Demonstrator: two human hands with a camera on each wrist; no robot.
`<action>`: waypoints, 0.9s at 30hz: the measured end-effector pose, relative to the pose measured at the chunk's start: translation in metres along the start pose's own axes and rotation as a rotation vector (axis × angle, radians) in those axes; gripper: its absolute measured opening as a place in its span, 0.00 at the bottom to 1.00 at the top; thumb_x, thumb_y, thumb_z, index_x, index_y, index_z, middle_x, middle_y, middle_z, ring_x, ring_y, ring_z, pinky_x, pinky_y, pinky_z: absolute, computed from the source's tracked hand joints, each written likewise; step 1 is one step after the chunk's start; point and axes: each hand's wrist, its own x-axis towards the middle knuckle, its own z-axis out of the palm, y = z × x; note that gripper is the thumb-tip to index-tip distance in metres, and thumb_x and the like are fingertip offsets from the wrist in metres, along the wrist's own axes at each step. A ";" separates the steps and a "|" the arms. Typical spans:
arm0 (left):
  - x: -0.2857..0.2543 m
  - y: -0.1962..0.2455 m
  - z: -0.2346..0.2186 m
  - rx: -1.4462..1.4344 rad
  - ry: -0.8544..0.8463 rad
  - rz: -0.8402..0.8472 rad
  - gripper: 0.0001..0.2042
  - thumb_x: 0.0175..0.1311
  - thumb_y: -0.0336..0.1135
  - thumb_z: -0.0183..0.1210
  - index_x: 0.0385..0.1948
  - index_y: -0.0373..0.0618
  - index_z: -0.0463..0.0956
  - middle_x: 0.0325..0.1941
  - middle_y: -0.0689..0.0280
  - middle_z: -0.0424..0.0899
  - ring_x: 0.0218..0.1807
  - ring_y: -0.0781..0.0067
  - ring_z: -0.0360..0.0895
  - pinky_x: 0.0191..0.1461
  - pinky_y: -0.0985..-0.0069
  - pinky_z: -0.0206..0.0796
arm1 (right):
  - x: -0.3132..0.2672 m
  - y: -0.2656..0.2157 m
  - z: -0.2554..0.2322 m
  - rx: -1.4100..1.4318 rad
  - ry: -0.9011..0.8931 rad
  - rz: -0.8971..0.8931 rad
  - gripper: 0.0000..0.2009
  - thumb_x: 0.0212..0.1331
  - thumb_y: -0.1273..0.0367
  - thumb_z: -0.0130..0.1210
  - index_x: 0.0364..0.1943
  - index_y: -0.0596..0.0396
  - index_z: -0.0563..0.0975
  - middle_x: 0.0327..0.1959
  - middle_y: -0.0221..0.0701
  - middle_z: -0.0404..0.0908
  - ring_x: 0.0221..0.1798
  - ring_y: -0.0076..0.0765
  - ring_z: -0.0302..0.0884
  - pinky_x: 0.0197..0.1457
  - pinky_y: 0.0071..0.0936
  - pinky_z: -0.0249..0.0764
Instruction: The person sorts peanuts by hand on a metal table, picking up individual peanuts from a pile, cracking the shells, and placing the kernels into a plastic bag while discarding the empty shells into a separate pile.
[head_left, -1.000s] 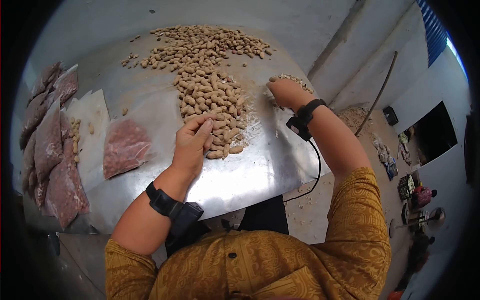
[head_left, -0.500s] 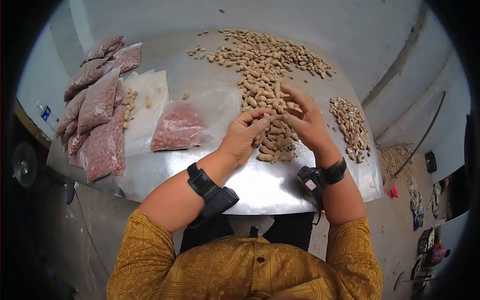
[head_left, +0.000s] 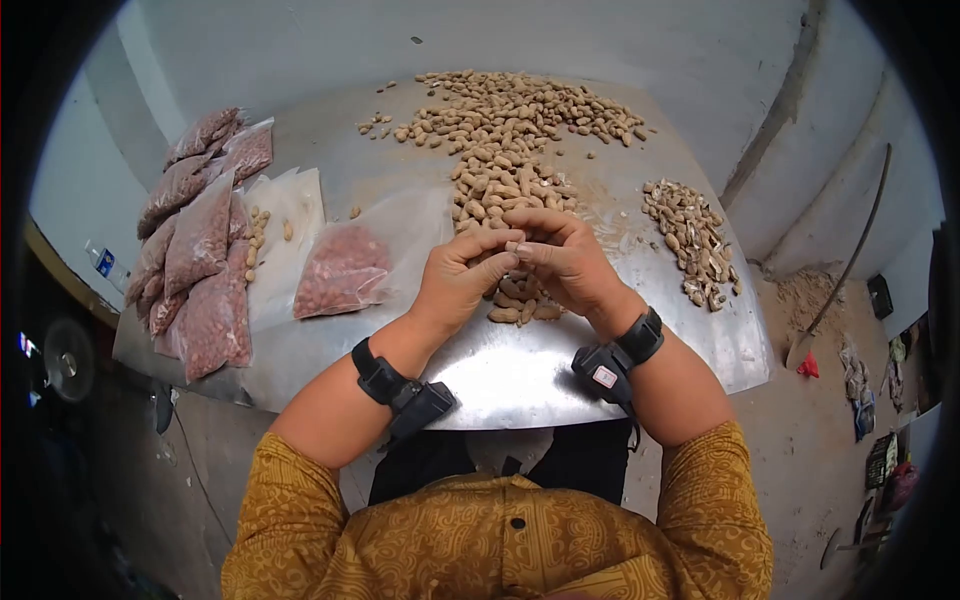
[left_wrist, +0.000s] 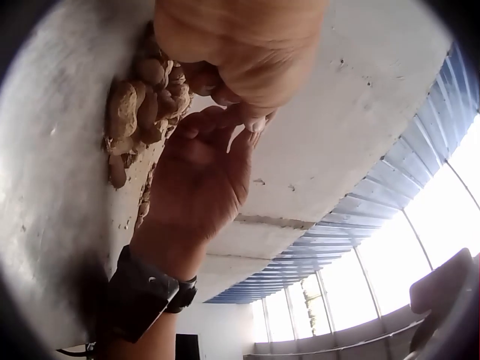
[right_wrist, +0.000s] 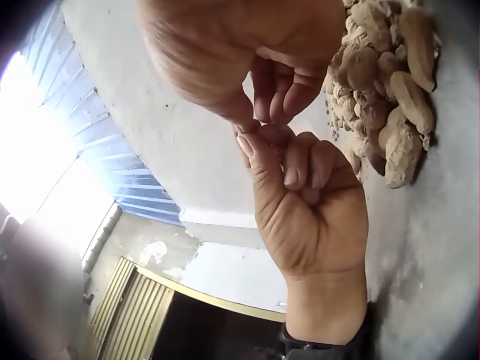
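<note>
My left hand and right hand meet over the near end of a pile of unshelled peanuts. Thumbs and forefingers pinch together at a peanut, mostly hidden by the fingertips. Seen from the right wrist, the left hand has its thumb up against the right hand's fingertips, its other fingers curled into the palm. In the left wrist view the right hand faces the left from below, with peanuts beside both hands. A heap of empty shells lies right of the right hand.
A part-filled clear bag of pinkish kernels lies left of my left hand, on the metal table. Beyond it are a flat bag with a few peanuts and stacked full bags. A wall stands behind the table.
My right hand has come from the shell heap across to my left hand. A peanut visible between the hands half a second ago is now covered by their closed fingertips. The view has shifted.
</note>
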 end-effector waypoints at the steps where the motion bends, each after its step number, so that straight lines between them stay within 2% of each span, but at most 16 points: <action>1: 0.001 0.002 -0.001 0.083 -0.026 0.032 0.11 0.58 0.25 0.57 0.43 0.39 0.77 0.39 0.67 0.78 0.39 0.79 0.74 0.40 0.84 0.66 | 0.000 -0.002 0.000 0.029 -0.015 0.009 0.19 0.53 0.77 0.57 0.51 0.62 0.71 0.43 0.33 0.77 0.41 0.24 0.74 0.44 0.20 0.73; 3: 0.002 0.007 -0.004 0.250 -0.077 0.093 0.11 0.59 0.26 0.56 0.43 0.39 0.77 0.41 0.67 0.78 0.43 0.77 0.74 0.45 0.82 0.67 | 0.000 -0.002 -0.004 0.046 -0.062 0.032 0.19 0.52 0.77 0.58 0.50 0.61 0.71 0.42 0.33 0.77 0.42 0.26 0.76 0.45 0.22 0.75; 6: 0.005 0.014 -0.009 0.493 -0.143 0.217 0.09 0.59 0.28 0.55 0.40 0.38 0.78 0.40 0.66 0.78 0.43 0.76 0.74 0.45 0.81 0.66 | -0.001 -0.004 -0.001 0.089 -0.087 0.073 0.19 0.52 0.75 0.59 0.50 0.61 0.71 0.41 0.32 0.77 0.42 0.27 0.76 0.45 0.21 0.75; 7: 0.006 0.014 -0.008 0.465 -0.133 0.210 0.09 0.60 0.29 0.55 0.39 0.38 0.78 0.39 0.67 0.78 0.41 0.77 0.73 0.43 0.82 0.66 | -0.002 -0.006 0.000 0.103 -0.084 0.088 0.20 0.52 0.74 0.59 0.50 0.61 0.71 0.41 0.32 0.77 0.41 0.26 0.76 0.44 0.20 0.75; 9: 0.008 0.009 -0.003 0.403 -0.117 0.200 0.09 0.61 0.32 0.55 0.37 0.38 0.77 0.37 0.68 0.78 0.37 0.81 0.73 0.38 0.84 0.65 | -0.001 -0.011 -0.008 -0.137 -0.116 0.052 0.19 0.51 0.72 0.60 0.48 0.62 0.73 0.39 0.30 0.78 0.38 0.22 0.74 0.42 0.19 0.73; 12: 0.007 0.001 0.007 0.243 -0.034 -0.021 0.09 0.61 0.34 0.56 0.35 0.37 0.77 0.31 0.70 0.77 0.29 0.86 0.69 0.30 0.88 0.61 | -0.001 -0.015 -0.006 -0.433 -0.084 -0.023 0.16 0.50 0.70 0.61 0.44 0.62 0.76 0.35 0.27 0.78 0.35 0.18 0.72 0.40 0.17 0.71; 13: 0.007 0.000 0.009 0.219 -0.026 0.007 0.10 0.62 0.36 0.55 0.36 0.38 0.77 0.27 0.73 0.75 0.24 0.90 0.65 0.25 0.90 0.56 | -0.002 -0.015 -0.004 -0.518 -0.060 -0.047 0.16 0.50 0.69 0.61 0.42 0.62 0.77 0.34 0.26 0.78 0.34 0.17 0.72 0.40 0.17 0.70; 16: 0.004 0.005 0.015 0.085 0.043 -0.122 0.10 0.62 0.36 0.55 0.36 0.38 0.77 0.26 0.73 0.75 0.24 0.89 0.65 0.26 0.90 0.56 | -0.003 -0.016 0.003 -0.562 -0.023 -0.073 0.13 0.50 0.69 0.61 0.39 0.63 0.78 0.34 0.26 0.78 0.35 0.17 0.72 0.40 0.17 0.70; 23: 0.003 -0.006 0.009 0.043 0.005 -0.058 0.10 0.62 0.36 0.56 0.36 0.37 0.77 0.27 0.72 0.76 0.24 0.88 0.65 0.25 0.88 0.56 | -0.001 -0.005 0.001 -0.586 0.000 -0.088 0.14 0.50 0.67 0.61 0.38 0.63 0.77 0.31 0.27 0.78 0.34 0.18 0.71 0.39 0.18 0.70; 26: 0.001 -0.002 0.011 -0.020 0.036 -0.135 0.10 0.62 0.35 0.56 0.37 0.36 0.77 0.27 0.71 0.76 0.24 0.88 0.65 0.26 0.88 0.56 | -0.001 -0.004 -0.001 -0.626 0.007 -0.066 0.14 0.50 0.67 0.61 0.38 0.63 0.77 0.31 0.27 0.78 0.33 0.18 0.71 0.39 0.18 0.70; 27: 0.002 -0.007 0.010 0.040 0.018 -0.034 0.10 0.62 0.35 0.55 0.37 0.36 0.77 0.28 0.71 0.76 0.24 0.87 0.65 0.26 0.88 0.57 | -0.001 -0.004 0.001 -0.631 0.012 -0.073 0.15 0.49 0.67 0.62 0.38 0.63 0.77 0.31 0.27 0.78 0.33 0.18 0.71 0.39 0.18 0.70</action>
